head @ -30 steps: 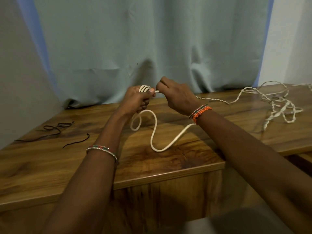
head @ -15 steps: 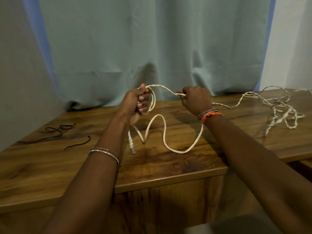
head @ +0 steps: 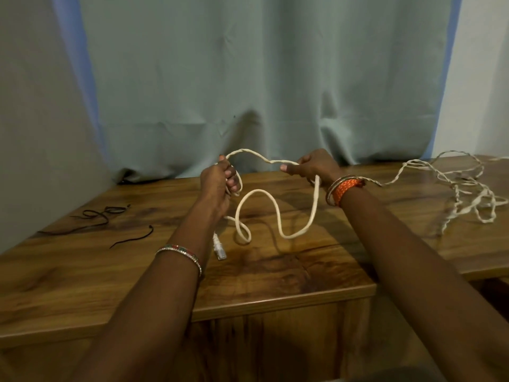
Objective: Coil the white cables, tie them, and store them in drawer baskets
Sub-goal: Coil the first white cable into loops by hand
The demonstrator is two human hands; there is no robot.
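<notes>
A smooth white cable (head: 275, 209) runs between both hands above the wooden table (head: 275, 282). My left hand (head: 217, 186) grips a small coil of its loops. My right hand (head: 314, 166) pinches the cable farther along, with a slack strand arcing between the hands. Below them the cable sags in an S-shaped curve onto the table. Its clear plug (head: 219, 248) lies by my left forearm. A second, twisted white cable (head: 465, 194) lies tangled at the right of the table, one strand of it reaching toward my right wrist.
Thin black ties (head: 102, 216) lie at the left of the tabletop, one short piece (head: 133, 238) apart from the others. A grey-green curtain (head: 261, 86) hangs right behind the table. The table's front edge sits close under my forearms.
My hands have moved apart, the right one pulling away to the right. The strand between them has stretched out, and the plug end has dropped onto the table by my left arm.
</notes>
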